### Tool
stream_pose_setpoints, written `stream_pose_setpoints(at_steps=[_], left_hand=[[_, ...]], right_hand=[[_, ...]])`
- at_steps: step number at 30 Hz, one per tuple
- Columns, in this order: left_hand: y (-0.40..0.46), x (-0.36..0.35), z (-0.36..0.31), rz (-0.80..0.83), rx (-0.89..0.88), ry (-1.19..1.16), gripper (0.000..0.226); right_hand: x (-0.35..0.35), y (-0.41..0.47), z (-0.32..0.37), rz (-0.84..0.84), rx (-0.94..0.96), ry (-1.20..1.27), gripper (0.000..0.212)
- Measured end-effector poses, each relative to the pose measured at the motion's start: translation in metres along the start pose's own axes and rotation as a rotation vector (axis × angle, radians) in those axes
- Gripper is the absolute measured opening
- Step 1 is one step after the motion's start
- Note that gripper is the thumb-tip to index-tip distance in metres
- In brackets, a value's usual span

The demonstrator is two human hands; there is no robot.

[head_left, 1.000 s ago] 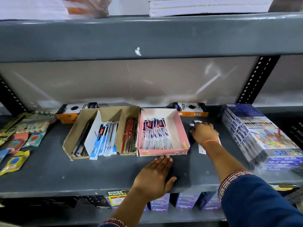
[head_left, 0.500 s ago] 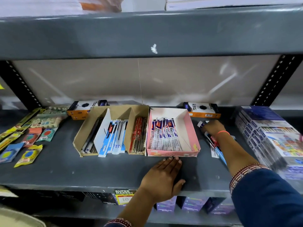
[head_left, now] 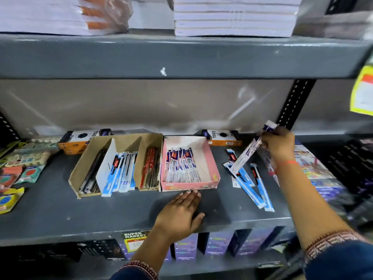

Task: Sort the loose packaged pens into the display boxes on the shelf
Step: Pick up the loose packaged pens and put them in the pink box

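- The left hand [head_left: 179, 212] rests flat and released on the shelf [head_left: 60, 211], touching the pink box's front.
- The brown divided box [head_left: 84, 164] holds dark, blue and red pens.
- The pink box [head_left: 211, 158] holds blue-and-white packets.
- The right hand [head_left: 279, 145] has lifted off the loose pens [head_left: 260, 190], fingers now grasping one packaged pen [head_left: 247, 154], ready for boxing.

Bare shelf [head_left: 60, 215] ahead of the boxes; loose pens [head_left: 260, 188] right of pink box [head_left: 214, 164].
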State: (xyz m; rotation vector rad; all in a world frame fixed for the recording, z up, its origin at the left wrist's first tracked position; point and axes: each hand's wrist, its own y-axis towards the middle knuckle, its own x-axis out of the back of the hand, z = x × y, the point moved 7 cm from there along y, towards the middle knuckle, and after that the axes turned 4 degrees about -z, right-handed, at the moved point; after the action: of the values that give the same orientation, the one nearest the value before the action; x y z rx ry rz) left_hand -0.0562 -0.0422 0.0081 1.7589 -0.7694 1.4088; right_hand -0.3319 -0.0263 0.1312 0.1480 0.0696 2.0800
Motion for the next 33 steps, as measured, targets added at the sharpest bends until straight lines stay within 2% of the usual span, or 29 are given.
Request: stream_pose_setpoints(at_steps=[2, 3, 5, 10, 13, 16, 18, 22, 24, 25, 27, 31, 33], left_hand=[[0.001, -0.005, 0.003, -0.008, 0.001, 0.048, 0.071], [0.0, -0.005, 0.002, 0.008, 0.003, 0.051, 0.078], [-0.001, -0.011, 0.005, 0.073, 0.047, 0.048, 0.079], [-0.001, -0.012, 0.005, 0.093, 0.045, 0.012, 0.074], [-0.002, -0.011, 0.007, 0.075, 0.048, 0.028, 0.076], [-0.001, -0.007, 0.003, 0.056, 0.013, 0.04, 0.1], [-0.002, -0.007, 0.003, 0.038, 0.01, 0.029, 0.11], [-0.001, -0.006, 0.005, 0.064, 0.032, 0.057, 0.097], [0.001, -0.004, 0.003, -0.004, 0.016, 0.044, 0.1], [0.0, -0.006, 0.003, -0.002, 0.005, 0.043, 0.105], [-0.001, -0.004, 0.003, 0.028, 0.02, 0.019, 0.109], [-0.001, -0.003, 0.003, 0.024, 0.024, 0.041, 0.093], [-0.001, -0.005, 0.003, 0.028, 0.016, 0.042, 0.098]], right_hand=[[0.006, -0.016, -0.018, 0.084, -0.13, 0.138, 0.024], [0.009, -0.025, -0.025, 0.116, -0.183, 0.182, 0.027], [0.013, -0.039, -0.034, 0.16, -0.219, 0.213, 0.03], [0.01, -0.062, -0.045, 0.162, -0.103, 0.107, 0.026], [-0.003, -0.073, -0.05, 0.223, -0.042, 0.025, 0.021], [-0.01, -0.084, -0.052, 0.25, -0.021, 0.007, 0.039], [-0.01, -0.086, -0.043, 0.227, -0.007, 0.034, 0.035], [-0.006, -0.08, -0.013, 0.122, 0.122, 0.095, 0.019], [-0.009, -0.083, -0.011, 0.137, 0.165, 0.053, 0.036], [-0.012, -0.085, -0.018, 0.157, 0.161, 0.018, 0.041], [-0.015, -0.091, -0.035, 0.174, 0.136, -0.051, 0.038], [-0.016, -0.103, -0.058, 0.187, 0.1, -0.225, 0.041], [-0.016, -0.109, -0.065, 0.21, 0.073, -0.297, 0.026]])
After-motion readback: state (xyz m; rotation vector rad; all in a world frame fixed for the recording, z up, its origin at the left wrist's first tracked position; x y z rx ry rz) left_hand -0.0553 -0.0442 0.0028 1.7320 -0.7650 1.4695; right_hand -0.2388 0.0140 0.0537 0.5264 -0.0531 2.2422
